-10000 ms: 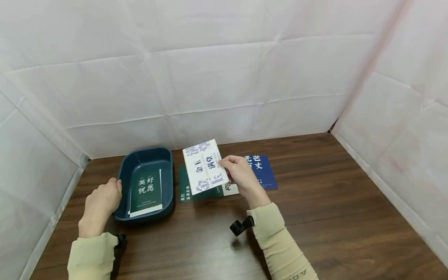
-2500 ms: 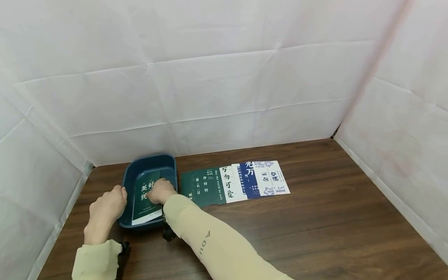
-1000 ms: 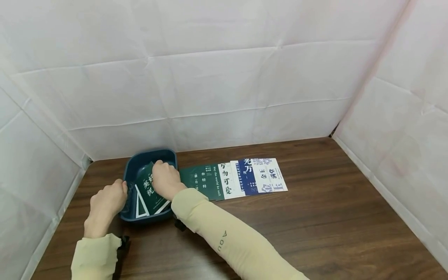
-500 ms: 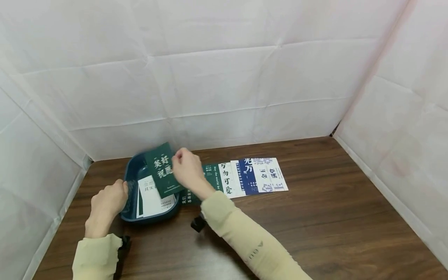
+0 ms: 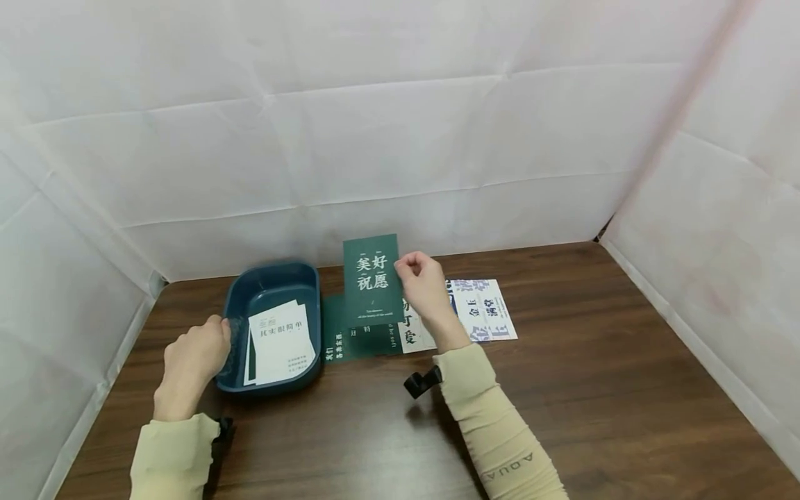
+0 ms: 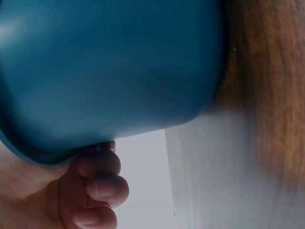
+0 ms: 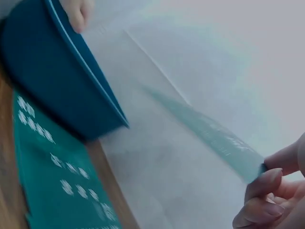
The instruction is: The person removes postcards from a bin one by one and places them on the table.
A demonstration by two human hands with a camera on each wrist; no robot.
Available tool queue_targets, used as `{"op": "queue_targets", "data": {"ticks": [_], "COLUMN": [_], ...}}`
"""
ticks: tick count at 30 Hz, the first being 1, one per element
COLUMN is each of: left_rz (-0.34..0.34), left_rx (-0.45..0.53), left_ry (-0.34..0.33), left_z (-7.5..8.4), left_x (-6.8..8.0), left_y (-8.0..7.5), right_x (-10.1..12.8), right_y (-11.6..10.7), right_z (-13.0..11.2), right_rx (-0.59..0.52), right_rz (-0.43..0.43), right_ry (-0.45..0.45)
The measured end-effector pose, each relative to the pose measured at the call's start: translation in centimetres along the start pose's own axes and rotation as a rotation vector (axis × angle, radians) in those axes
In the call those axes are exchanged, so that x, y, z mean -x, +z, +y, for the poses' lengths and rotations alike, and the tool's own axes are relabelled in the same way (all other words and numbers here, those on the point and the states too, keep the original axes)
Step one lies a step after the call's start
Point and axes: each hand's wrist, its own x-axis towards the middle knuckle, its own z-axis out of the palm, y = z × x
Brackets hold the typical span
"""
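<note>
The right hand (image 5: 423, 286) pinches a dark green rectangular paper card (image 5: 372, 279) by its edge, upright above the row of printed cards (image 5: 481, 316) on the brown wooden counter (image 5: 562, 389). The left hand (image 5: 194, 355) grips the dark blue plastic tray (image 5: 275, 281). Only the head view shows the white card (image 5: 281, 342) inside; the left wrist view shows fingers (image 6: 97, 183) curled under the tray's wall.
</note>
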Motion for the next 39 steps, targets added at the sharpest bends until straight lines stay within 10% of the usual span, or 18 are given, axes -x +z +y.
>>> {"op": "queue_targets", "data": {"ticks": [22,39], "left_rz": [-0.028,-0.010], "left_rx": [0.025,0.015], "left_ry": [-0.006,0.019], "left_z": [-0.3,-0.4], "left_x": [0.1,0.0], "left_y": [-0.2,-0.1], "right_x": [-1.4,-2.9], "right_y": [-16.4,-21.3], "right_z": [2.5,8.3], "right_rx": [0.344,0.403], "right_rz": [-0.030,-0.076], "right_ry": [0.078,0.331]}}
